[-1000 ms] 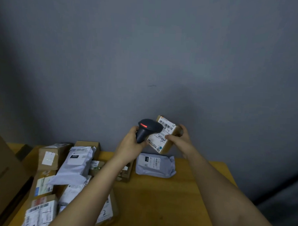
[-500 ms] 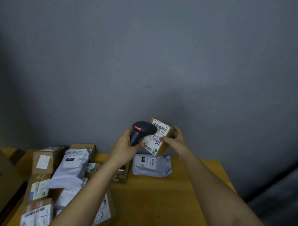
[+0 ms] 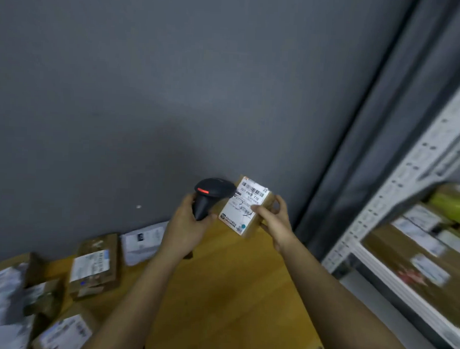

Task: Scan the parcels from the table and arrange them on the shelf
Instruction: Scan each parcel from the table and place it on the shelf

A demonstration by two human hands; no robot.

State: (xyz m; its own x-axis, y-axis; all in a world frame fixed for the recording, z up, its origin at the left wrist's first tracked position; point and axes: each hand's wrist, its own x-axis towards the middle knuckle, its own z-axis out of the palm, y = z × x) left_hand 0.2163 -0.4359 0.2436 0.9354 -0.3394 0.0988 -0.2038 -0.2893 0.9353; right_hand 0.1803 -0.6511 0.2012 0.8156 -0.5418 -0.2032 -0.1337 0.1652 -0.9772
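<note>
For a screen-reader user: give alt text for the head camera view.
The left hand holds a black scanner beside a small labelled box gripped by the right hand, above a wooden table with parcels; a shelf stands right.

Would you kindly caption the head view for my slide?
Left hand aims a black scanner at the labelled parcel held by the right hand, shelf alongside.

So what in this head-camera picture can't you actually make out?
- Head view: the white metal shelf at the right and the parcels on it are smeared by motion blur and cut by the right edge; their labels are unreadable.
- Head view: the small brown cardboard parcel in the right hand has label print too small to read beyond the code line.
- Head view: the left hand covers the handle of the black handheld barcode scanner.
</note>
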